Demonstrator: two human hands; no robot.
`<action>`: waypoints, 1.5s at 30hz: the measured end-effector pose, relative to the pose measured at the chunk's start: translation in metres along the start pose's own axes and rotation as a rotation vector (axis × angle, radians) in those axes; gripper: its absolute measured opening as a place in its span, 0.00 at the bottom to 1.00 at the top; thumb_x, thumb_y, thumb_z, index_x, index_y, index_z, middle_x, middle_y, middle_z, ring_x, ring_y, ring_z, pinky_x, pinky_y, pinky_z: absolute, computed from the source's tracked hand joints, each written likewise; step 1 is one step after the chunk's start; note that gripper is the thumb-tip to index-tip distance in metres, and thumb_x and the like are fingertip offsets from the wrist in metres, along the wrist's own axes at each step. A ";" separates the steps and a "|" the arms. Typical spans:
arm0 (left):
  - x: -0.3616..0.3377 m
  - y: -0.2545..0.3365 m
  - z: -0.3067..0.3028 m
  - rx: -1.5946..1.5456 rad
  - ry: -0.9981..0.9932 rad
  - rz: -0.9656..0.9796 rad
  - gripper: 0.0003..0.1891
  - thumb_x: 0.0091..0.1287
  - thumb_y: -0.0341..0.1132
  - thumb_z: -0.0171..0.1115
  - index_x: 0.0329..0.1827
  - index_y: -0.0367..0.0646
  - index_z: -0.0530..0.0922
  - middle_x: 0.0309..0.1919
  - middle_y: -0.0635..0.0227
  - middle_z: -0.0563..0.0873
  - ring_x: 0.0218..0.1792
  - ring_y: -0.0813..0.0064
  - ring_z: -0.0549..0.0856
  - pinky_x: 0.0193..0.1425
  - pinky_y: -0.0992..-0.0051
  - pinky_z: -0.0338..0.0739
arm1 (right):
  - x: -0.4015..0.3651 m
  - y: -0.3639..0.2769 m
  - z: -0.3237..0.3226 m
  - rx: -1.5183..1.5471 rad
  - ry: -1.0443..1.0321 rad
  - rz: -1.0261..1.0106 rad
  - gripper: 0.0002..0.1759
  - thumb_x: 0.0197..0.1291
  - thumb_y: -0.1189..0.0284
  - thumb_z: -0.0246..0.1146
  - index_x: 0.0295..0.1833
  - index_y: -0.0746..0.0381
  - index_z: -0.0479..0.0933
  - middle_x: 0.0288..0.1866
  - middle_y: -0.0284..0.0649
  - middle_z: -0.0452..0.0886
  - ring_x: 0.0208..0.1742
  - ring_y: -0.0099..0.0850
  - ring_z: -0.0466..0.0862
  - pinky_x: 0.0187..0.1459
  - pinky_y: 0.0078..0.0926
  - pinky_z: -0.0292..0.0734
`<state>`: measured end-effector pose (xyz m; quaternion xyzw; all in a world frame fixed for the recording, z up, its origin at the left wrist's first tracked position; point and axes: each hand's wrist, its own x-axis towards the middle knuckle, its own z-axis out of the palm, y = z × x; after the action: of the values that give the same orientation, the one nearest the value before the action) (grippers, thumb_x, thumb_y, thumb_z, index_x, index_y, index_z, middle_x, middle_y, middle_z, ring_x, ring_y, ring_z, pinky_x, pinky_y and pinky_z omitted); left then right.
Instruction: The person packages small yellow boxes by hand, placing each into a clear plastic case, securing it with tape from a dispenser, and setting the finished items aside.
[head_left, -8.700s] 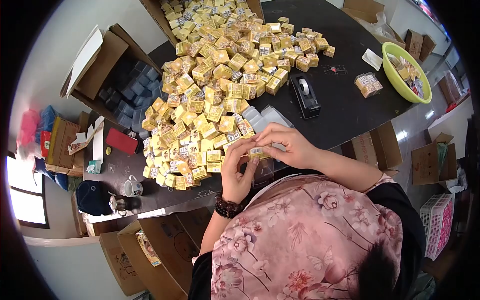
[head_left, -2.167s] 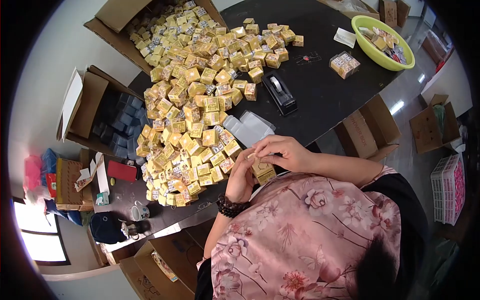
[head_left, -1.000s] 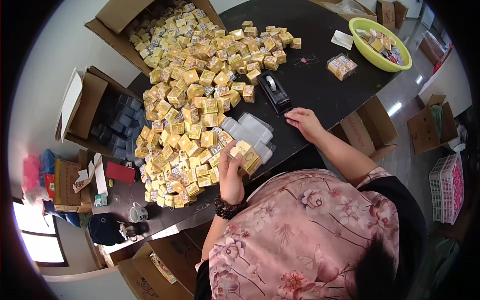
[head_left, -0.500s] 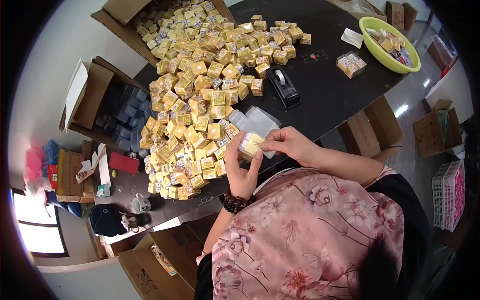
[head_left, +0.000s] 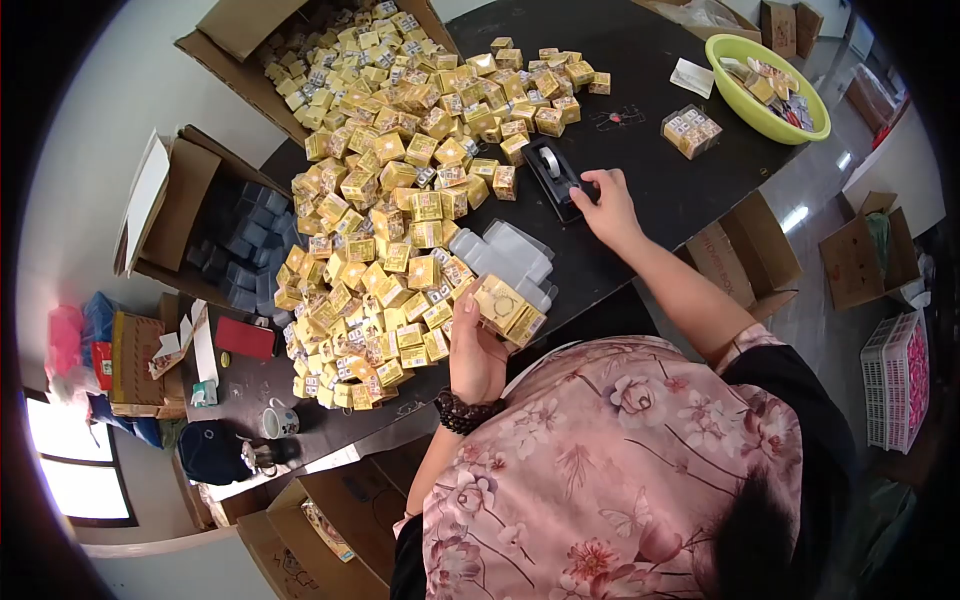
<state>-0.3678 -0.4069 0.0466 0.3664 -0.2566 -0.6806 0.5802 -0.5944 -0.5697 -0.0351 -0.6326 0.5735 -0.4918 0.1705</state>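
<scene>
My left hand [head_left: 477, 362], with a dark beaded bracelet at the wrist, is closed around a block of small yellow boxes [head_left: 506, 308] near the table edge. At the front end of the black tape dispenser [head_left: 556, 178], my right hand [head_left: 610, 213] has its thumb against the dispenser and its forefinger apart from the thumb. Whether any tape is between them cannot be made out. Clear plastic cases [head_left: 508, 255] lie just beyond the held block. A large heap of small yellow boxes [head_left: 395, 215] spreads to the left of both hands.
A cardboard box [head_left: 225, 55] spills yellow boxes at the back. Another carton [head_left: 185, 205] holds clear cases. At the right stand a packed block [head_left: 690, 131] and a yellow-green basin [head_left: 740, 98]. A mug [head_left: 280, 420] and a red case [head_left: 247, 331] are at the left.
My right hand has left the item in my left hand and reached forward to the tape dispenser. The left hand has turned the block, so a broad yellow side now shows.
</scene>
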 end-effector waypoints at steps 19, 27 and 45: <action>-0.002 0.005 -0.004 -0.129 -0.071 -0.097 0.26 0.77 0.52 0.43 0.72 0.49 0.61 0.66 0.64 0.72 0.64 0.60 0.76 0.62 0.54 0.76 | -0.021 0.062 0.015 0.770 -0.339 0.630 0.04 0.61 0.75 0.65 0.36 0.65 0.79 0.36 0.35 0.82 0.39 0.21 0.80 0.48 0.20 0.77; -0.001 0.009 -0.008 -0.220 -0.048 0.058 0.20 0.77 0.36 0.49 0.70 0.51 0.61 0.64 0.65 0.74 0.61 0.65 0.78 0.62 0.52 0.77 | -0.048 -0.040 -0.021 1.070 -0.607 0.576 0.02 0.62 0.76 0.66 0.36 0.60 0.80 0.37 0.29 0.80 0.43 0.17 0.78 0.48 0.18 0.73; -0.002 0.003 0.003 -0.271 -0.201 -0.023 0.28 0.78 0.51 0.42 0.74 0.46 0.57 0.68 0.54 0.69 0.64 0.57 0.74 0.66 0.53 0.70 | -0.077 -0.092 -0.012 0.773 -0.867 0.074 0.14 0.64 0.64 0.67 0.39 0.63 0.74 0.36 0.32 0.79 0.38 0.21 0.80 0.38 0.21 0.74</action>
<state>-0.3685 -0.4057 0.0511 0.2177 -0.2151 -0.7487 0.5881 -0.5420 -0.4709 0.0095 -0.6476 0.2521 -0.3552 0.6252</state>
